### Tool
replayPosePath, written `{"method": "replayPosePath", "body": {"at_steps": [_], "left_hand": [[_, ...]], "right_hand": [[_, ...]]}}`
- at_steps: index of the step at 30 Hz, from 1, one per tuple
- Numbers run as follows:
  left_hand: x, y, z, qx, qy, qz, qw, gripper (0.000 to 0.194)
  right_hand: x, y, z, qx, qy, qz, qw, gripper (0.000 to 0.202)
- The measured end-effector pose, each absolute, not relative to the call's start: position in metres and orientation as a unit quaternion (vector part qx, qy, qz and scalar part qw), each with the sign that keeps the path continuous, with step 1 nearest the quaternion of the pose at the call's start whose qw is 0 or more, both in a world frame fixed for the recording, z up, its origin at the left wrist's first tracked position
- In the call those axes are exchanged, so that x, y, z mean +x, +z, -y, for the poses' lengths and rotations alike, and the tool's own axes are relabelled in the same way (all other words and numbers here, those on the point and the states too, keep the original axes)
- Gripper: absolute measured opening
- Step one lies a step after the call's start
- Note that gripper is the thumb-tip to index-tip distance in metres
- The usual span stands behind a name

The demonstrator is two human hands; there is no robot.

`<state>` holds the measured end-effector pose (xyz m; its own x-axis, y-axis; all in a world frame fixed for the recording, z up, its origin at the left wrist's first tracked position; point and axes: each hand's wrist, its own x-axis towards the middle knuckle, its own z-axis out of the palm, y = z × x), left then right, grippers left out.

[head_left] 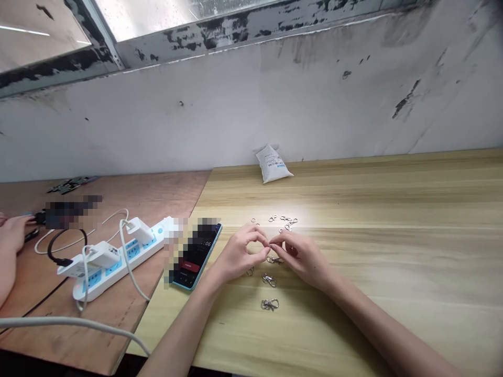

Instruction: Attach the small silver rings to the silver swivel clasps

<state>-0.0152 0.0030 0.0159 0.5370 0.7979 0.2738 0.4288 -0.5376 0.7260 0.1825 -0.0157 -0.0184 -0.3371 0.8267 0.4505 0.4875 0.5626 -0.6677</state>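
reaching in on bare forearms (184, 332) from the near edge. pinching with left hand (239, 254) and right hand (296, 256), tips closed together on a small piece (270, 245), perhaps a ring, too tiny to make out. held by the fingertips, seemingly for fine control. just below, a loose column of clasps (269, 280), apparently for easy reach; beyond, more clasps and rings (253, 220). near the left forearm, a phone (191, 267). farther left, a power strip (117, 266) and another person's hand (13, 233). beneath, a wood-grain table (393, 235); near the scuffed wall (220, 115), a white pouch (272, 163).
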Motion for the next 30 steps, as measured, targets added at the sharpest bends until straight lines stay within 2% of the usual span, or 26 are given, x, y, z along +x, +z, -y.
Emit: {"method": "replayPosePath", "body": {"at_steps": [3, 8, 16, 21, 26, 30], "left_hand": [[-0.014, 0.016, -0.003, 0.834, 0.326, -0.37, 0.247, 0.006], [-0.014, 0.017, -0.001, 0.835, 0.332, -0.365, 0.241, 0.005], [-0.014, 0.017, -0.004, 0.831, 0.346, -0.381, 0.212, 0.009], [-0.017, 0.015, -0.006, 0.813, 0.363, -0.417, 0.181, 0.007], [-0.016, 0.015, -0.005, 0.817, 0.377, -0.399, 0.173, 0.01], [-0.015, 0.017, -0.004, 0.824, 0.378, -0.394, 0.154, 0.009]], "right_hand": [[0.181, -0.017, 0.016, -0.447, 0.179, 0.768, 0.422, 0.017], [0.178, -0.015, 0.018, -0.449, 0.153, 0.763, 0.439, 0.017], [0.175, -0.012, 0.02, -0.413, 0.178, 0.764, 0.464, 0.012], [0.176, -0.005, 0.022, -0.34, 0.227, 0.804, 0.432, 0.016], [0.176, -0.015, 0.018, -0.423, 0.234, 0.76, 0.434, 0.011], [0.178, -0.019, 0.014, -0.415, 0.275, 0.768, 0.404, 0.014]]}}
